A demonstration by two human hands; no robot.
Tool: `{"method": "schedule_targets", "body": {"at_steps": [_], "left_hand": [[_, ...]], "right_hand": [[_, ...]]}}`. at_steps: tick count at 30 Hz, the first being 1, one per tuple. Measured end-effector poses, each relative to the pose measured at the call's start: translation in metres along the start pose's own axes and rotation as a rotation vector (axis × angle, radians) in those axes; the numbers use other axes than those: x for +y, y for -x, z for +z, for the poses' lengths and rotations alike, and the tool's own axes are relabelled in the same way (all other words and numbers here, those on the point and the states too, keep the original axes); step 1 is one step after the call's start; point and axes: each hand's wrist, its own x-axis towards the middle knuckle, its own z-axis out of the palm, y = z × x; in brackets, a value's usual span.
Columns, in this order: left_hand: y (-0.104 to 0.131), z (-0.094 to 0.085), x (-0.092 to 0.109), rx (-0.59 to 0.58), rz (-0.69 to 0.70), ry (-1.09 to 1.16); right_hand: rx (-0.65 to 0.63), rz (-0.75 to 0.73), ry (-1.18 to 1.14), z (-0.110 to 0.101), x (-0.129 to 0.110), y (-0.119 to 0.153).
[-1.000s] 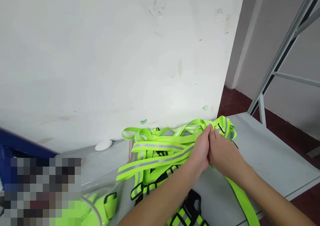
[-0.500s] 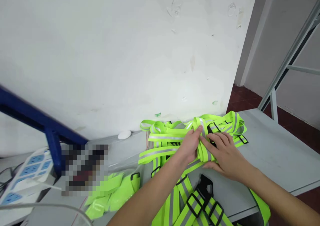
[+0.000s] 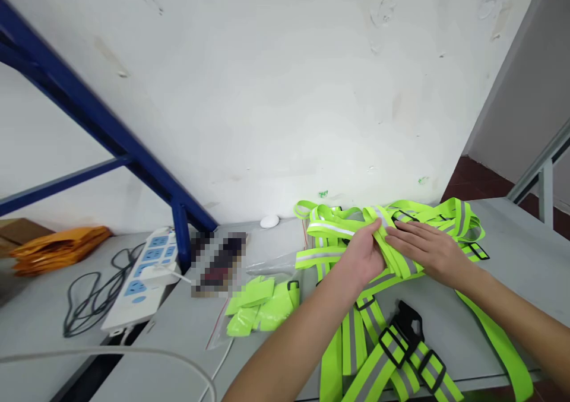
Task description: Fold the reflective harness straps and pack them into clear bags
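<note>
My left hand [image 3: 366, 255] is closed on a folded bundle of neon-yellow reflective strap [image 3: 399, 260], its thumb on top near the upper end. From the other side, my right hand [image 3: 431, 251] lies against the bundle with fingers stretched out and together. Beneath and behind my hands spreads a tangle of the same straps with grey stripes [image 3: 327, 228]. A black plastic buckle [image 3: 408, 322] lies nearer me, with black slide adjusters [image 3: 433, 371] on straps hanging toward the table's front edge.
A clear bag with folded neon strap [image 3: 262, 304] lies left of my forearm, near a pixelated item [image 3: 220, 265]. Further left are a power strip [image 3: 142, 277], cables and orange envelopes [image 3: 60, 249]. A blue metal frame [image 3: 102, 117] rises before the white wall.
The view has swung left, bringing the envelopes and more of the power strip into sight. My right fingers have straightened and now lie flatter against the strap bundle.
</note>
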Motion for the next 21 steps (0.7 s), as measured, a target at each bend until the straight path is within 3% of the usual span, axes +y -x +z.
{"method": "schedule_targets", "body": {"at_steps": [3, 7, 9, 12, 14, 17, 21], "left_hand": [[-0.008, -0.005, 0.000, -0.080, 0.020, -0.156], [-0.020, -0.007, -0.006, -0.221, 0.007, -0.424], [-0.025, -0.009, -0.011, -0.252, 0.180, -0.725], [-0.034, -0.018, -0.016, -0.157, 0.542, -1.223], [-0.042, -0.029, -0.018, -0.107, 0.638, -1.568], [-0.056, -0.048, -0.021, -0.121, 0.504, -2.026], [-0.068, -0.066, -0.023, -0.145, 0.403, -2.298]], "right_hand": [[0.064, 0.064, -0.097, -0.003, 0.005, 0.013], [0.235, 0.343, -0.140, -0.001, 0.011, 0.037], [0.351, 0.516, -0.091, 0.004, 0.016, 0.049], [0.502, 0.792, -0.043, 0.010, 0.023, 0.063], [0.583, 0.971, -0.075, 0.011, 0.028, 0.068], [0.674, 1.209, -0.137, 0.010, 0.033, 0.071], [0.821, 1.395, -0.149, 0.008, 0.041, 0.078]]}}
